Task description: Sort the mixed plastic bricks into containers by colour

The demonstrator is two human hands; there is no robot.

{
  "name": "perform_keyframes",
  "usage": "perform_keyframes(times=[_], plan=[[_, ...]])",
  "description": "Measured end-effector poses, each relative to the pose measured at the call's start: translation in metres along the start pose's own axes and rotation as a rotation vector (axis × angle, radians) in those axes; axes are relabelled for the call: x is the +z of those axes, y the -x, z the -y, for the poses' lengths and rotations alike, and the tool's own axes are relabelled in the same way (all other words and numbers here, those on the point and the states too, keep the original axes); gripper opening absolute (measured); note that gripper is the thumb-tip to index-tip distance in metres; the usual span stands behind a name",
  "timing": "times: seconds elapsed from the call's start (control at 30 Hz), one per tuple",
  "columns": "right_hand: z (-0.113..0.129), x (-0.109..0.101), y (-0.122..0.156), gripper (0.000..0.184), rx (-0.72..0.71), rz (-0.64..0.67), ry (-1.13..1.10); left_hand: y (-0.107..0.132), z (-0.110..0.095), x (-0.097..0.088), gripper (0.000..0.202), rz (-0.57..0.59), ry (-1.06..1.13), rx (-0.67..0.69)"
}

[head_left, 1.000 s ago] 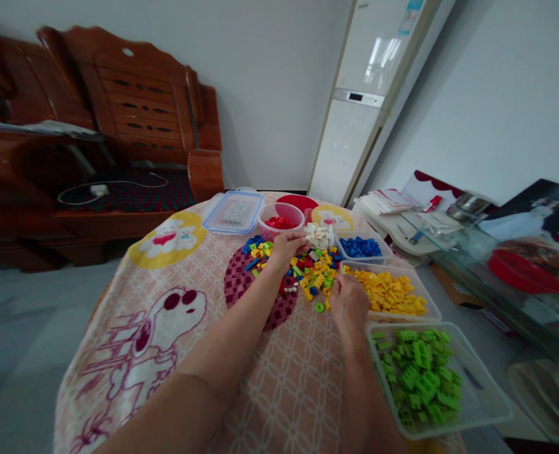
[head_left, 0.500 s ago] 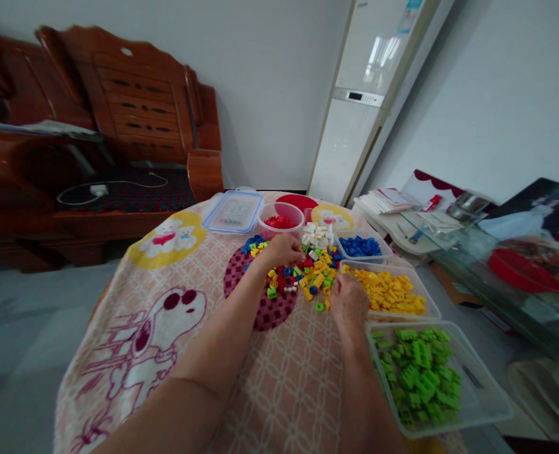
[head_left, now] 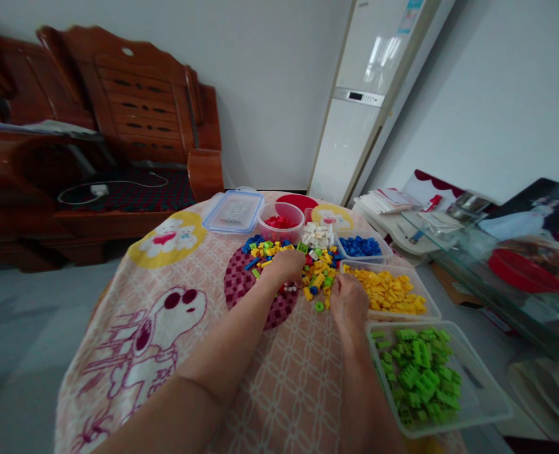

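Note:
A heap of mixed small building bricks (head_left: 307, 268) lies on a pink cartoon-print cloth (head_left: 175, 315). My left hand (head_left: 286, 265) rests knuckles-up on the heap's left side, fingers curled down into the bricks; what they hold is hidden. My right hand (head_left: 348, 301) sits at the heap's near right edge, fingers bent together beside the tray of yellow bricks (head_left: 392, 293). A green ring piece (head_left: 319, 307) lies just left of it.
Around the heap stand a tray of green bricks (head_left: 425, 378), a tub of blue bricks (head_left: 362, 247), a round tub of red bricks (head_left: 280, 222), a pile of white bricks (head_left: 317, 234) and a clear lid (head_left: 234, 211). A wooden sofa stands at the left, a glass table at the right.
My left hand has drawn back from near the red tub towards me and now lies lower on the heap, uncovering bricks behind it. My right hand has stayed put.

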State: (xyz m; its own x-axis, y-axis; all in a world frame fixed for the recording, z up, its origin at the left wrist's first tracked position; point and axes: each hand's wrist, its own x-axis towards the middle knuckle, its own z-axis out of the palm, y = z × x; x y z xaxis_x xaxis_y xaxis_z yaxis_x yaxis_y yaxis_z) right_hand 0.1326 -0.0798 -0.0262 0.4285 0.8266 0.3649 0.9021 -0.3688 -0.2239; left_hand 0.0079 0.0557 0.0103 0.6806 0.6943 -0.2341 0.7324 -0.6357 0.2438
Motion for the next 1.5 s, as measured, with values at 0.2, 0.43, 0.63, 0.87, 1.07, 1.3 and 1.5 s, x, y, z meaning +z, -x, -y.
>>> perform_keyframes(times=[0.2,0.43,0.63,0.87,1.07,1.3,1.5], plan=[[0.001,-0.001,0.000,0.022,0.008,0.006,0.004,-0.001,0.008,-0.001,0.012,0.015,0.074,0.021],[0.001,-0.001,0.001,0.021,0.007,-0.003,-0.012,0.004,0.037,-0.009,0.002,-0.046,0.676,0.062],[0.000,0.001,0.000,0.023,0.007,-0.007,-0.009,-0.014,0.040,0.001,0.014,-0.265,1.226,0.086],[0.000,0.002,0.000,0.022,0.007,-0.008,0.008,-0.032,0.011,0.014,0.022,-0.644,1.651,0.027],[0.001,0.000,0.001,0.023,0.013,-0.003,0.006,-0.039,0.006,0.020,0.042,-0.679,1.560,0.146],[0.001,0.000,0.000,0.022,0.015,0.008,0.001,-0.027,0.031,0.006,0.027,-0.511,1.107,0.089],[0.001,-0.001,0.000,0.021,0.005,0.009,-0.007,0.011,0.036,-0.020,0.008,0.031,0.374,0.131]])
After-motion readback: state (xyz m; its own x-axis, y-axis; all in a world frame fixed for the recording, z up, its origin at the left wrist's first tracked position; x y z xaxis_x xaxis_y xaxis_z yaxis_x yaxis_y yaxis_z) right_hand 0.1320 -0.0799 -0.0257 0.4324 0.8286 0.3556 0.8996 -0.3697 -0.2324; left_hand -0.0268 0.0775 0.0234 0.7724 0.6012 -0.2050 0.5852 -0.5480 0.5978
